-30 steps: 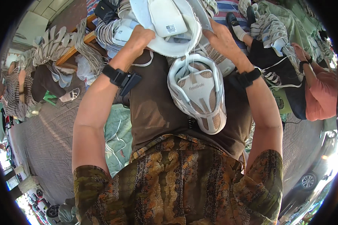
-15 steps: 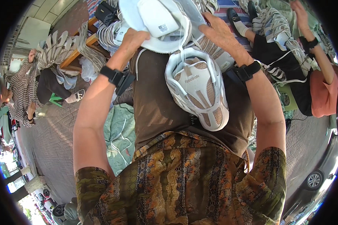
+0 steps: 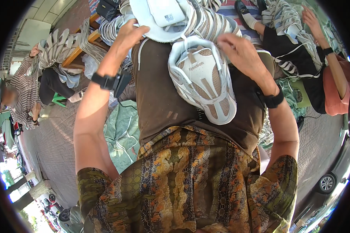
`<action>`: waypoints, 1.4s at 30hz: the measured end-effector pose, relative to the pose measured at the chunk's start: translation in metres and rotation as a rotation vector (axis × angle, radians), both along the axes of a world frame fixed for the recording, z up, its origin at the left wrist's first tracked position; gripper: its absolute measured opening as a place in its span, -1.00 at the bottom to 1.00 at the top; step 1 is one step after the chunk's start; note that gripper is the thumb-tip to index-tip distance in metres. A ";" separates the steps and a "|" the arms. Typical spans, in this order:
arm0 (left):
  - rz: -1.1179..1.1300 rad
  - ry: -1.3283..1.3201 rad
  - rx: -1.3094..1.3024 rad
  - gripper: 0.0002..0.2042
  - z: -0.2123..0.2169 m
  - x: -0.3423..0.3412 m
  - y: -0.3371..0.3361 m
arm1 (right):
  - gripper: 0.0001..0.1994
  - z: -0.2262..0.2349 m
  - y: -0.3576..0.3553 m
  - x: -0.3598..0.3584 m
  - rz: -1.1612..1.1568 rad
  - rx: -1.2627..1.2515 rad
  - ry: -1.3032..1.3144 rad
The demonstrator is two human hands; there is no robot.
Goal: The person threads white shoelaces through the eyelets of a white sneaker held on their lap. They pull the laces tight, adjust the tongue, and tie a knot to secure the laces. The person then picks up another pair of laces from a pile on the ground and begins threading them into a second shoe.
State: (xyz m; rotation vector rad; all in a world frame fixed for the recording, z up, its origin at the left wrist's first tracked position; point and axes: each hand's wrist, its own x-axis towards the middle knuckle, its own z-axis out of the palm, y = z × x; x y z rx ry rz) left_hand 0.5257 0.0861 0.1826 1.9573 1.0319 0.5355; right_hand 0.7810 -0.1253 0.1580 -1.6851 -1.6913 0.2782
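A white and beige sneaker (image 3: 204,79) lies sole-down on the person's lap, on the brown apron (image 3: 163,97), toe pointing toward the patterned shirt (image 3: 182,182). Above it sits a second white shoe (image 3: 163,19), turned so its pale sole and insole face up. The left hand (image 3: 130,35) rests on the rim of that upper shoe, fingers curled loosely over the edge rather than clamped. The right hand (image 3: 237,52) is at the heel end of the lower sneaker, fingers bent around the laces and collar; whether it truly pinches a lace I cannot tell.

The sneaker looks light, with a soft mesh upper and a stiffer rubber sole, so it should not slip or break. The firm heel or the sole edge seems the best place to hold; the laces are thin and floppy.

Another person (image 3: 319,66) sits to the right among more shoes.
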 end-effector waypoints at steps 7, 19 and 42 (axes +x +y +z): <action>-0.176 -0.113 0.106 -0.78 0.019 -0.015 -0.093 | -0.60 -0.025 -0.032 0.001 0.077 -0.229 0.330; -0.168 -0.737 -0.795 -0.75 0.015 0.020 -0.095 | -0.49 -0.026 -0.055 -0.037 0.003 -0.457 1.402; -0.033 -0.051 0.387 -0.76 -0.012 -0.008 -0.118 | -0.51 -0.022 -0.075 -0.051 0.050 -0.360 1.614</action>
